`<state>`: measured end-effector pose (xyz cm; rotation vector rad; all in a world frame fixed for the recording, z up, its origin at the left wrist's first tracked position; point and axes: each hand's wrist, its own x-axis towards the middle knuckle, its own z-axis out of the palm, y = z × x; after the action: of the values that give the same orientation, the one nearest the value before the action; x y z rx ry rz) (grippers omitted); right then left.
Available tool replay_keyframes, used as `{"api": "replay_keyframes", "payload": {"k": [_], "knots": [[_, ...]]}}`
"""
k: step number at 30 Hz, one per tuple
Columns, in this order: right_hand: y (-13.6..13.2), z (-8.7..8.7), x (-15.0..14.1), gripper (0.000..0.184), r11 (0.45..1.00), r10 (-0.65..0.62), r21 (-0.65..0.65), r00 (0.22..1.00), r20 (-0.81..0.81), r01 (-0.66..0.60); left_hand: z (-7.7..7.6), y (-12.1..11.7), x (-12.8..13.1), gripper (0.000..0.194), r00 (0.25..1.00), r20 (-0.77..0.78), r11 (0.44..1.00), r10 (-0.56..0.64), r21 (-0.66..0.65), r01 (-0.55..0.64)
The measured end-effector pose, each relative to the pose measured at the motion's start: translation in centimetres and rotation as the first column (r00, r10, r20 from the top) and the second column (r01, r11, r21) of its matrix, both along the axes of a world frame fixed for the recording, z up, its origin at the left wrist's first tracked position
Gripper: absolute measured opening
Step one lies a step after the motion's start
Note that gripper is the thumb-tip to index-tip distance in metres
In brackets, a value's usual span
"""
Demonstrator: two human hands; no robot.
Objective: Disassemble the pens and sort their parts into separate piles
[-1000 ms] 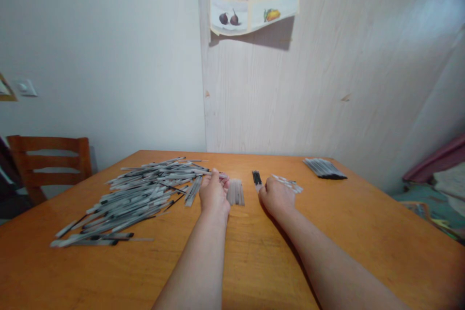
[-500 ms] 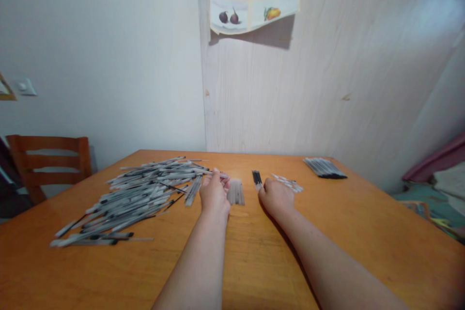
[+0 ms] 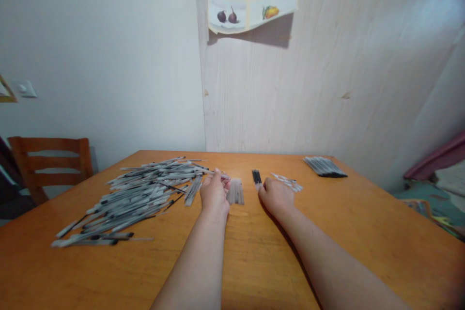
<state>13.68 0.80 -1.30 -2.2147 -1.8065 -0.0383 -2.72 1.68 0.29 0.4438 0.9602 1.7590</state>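
My left hand (image 3: 213,193) is closed, pinching a thin grey-white pen-like stick (image 3: 221,175) between thumb and fingers above the table. Just right of it lies a neat row of translucent pale tubes (image 3: 236,192). My right hand (image 3: 276,195) rests on the table with its fingers curled shut, at the near end of a small group of black pen-like sticks (image 3: 256,176). The hand hides what its fingers grip, if anything. Several short white pieces (image 3: 288,182) lie scattered just behind it. Left of my left hand lies a short bundle of grey tubes (image 3: 192,191).
A large loose heap of grey-and-black pen-like sticks (image 3: 134,198) spreads over the left of the wooden table (image 3: 254,261). An aligned row of black-ended sticks (image 3: 325,167) lies at the back right. A wooden chair (image 3: 54,161) stands beyond the left edge.
The whole view shifts very slightly. Both hands stay in nearly the same place and keep the same closed shape.
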Motion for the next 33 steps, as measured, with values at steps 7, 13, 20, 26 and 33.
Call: {"api": "replay_keyframes", "payload": {"k": [7, 13, 20, 26, 33], "knots": [[-0.8, 0.7, 0.0, 0.037, 0.998, 0.023, 0.063, 0.999, -0.035, -0.021, -0.5, 0.3, -0.8, 0.036, 0.971, -0.232, 0.998, -0.056, -0.044, 0.047], [-1.5, 0.7, 0.0, 0.038, 0.996, 0.069, 0.061, 0.996, -0.052, -0.066, -0.8, 0.6, -2.2, 0.029, 0.858, -0.514, 0.999, 0.017, -0.027, -0.036], [-1.7, 0.3, -0.1, 0.039, 0.986, 0.14, 0.1, 0.987, -0.076, -0.132, -1.6, 0.7, -4.3, 0.009, 0.451, -0.892, 0.99, 0.037, -0.027, -0.135], [-1.5, 0.3, 0.2, 0.037, 0.98, 0.178, 0.114, 0.978, -0.111, -0.166, -2.1, 0.1, -4.6, 0.024, 0.342, -0.937, 0.975, -0.065, -0.132, -0.177], [-1.4, 0.3, 0.4, 0.04, 0.977, 0.19, 0.122, 0.971, -0.144, -0.173, -3.1, 0.4, -4.7, 0.029, 0.201, -0.974, 0.977, -0.105, -0.139, -0.164]]}}
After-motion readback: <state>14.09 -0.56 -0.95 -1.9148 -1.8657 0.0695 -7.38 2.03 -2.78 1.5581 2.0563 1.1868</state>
